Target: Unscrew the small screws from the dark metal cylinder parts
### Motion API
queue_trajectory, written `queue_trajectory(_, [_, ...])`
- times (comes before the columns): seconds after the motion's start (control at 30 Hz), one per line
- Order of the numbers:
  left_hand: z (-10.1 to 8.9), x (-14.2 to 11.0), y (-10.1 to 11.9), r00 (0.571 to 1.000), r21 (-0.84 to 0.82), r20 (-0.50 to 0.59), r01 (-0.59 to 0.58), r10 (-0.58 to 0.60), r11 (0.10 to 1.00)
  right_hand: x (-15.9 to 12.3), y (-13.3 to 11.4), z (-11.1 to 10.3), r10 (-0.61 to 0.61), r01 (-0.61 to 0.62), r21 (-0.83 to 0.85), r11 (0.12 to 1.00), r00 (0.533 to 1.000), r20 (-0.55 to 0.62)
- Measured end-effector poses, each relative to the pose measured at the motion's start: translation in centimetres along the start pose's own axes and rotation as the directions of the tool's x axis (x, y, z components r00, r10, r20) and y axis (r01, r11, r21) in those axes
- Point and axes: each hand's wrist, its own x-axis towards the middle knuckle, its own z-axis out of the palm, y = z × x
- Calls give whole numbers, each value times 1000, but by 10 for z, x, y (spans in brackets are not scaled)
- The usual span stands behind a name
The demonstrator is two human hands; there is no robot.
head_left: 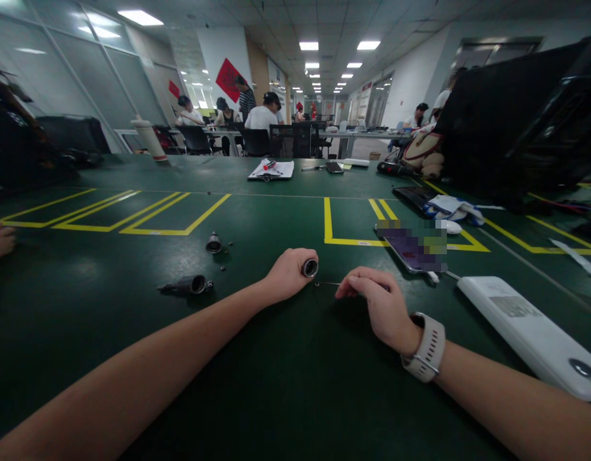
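My left hand (290,272) is wrapped round a dark hollow metal cylinder (309,267), its open round end facing me. My right hand (372,298), with a pale watch strap at the wrist, grips a thin metal rod (328,283) like a slim screwdriver; its handle is mostly hidden by the fingers. The rod's tip points left, close to a tiny metal piece (317,284) below the cylinder. Left of my left hand lie a dark tapered metal part (192,285) with a hollow end and a short metal cup-like part (213,242). Several tiny pieces (223,269) lie between them.
A white power bank (526,330) and a phone (410,246) lie to the right on the green table (295,384). Yellow tape (357,242) marks its surface. Another person's hand (0,241) rests at the left edge. A notebook (271,169) lies at the far side.
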Motion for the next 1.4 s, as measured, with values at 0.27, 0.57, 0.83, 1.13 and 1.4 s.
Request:
queue_trajectory(0.27, [0, 0, 0, 1000, -31, -17, 3, -3, 1000, -4, 13, -2, -171, 176, 75, 982, 983, -65])
queue_trajectory(0.57, [0, 1, 2, 1000, -44, -13, -14, 13, 999, -5, -3, 3, -226, 244, -139, 960, 965, 131])
queue_trajectory(0.83, [1, 1, 1, 998, 1, -33, -51, 51, 999, -4, -2, 4, -153, 170, -141, 975, 981, 122])
queue_trajectory(1.13, [1, 0, 0, 998, -23, -60, -17, 16, 1000, -2, 0, 3, -68, 76, -66, 995, 992, 107])
queue_trajectory(1.4, [1, -1, -1, 990, 31, -131, -43, 46, 999, -2, 1, 4, -47, 41, 63, 997, 994, 94])
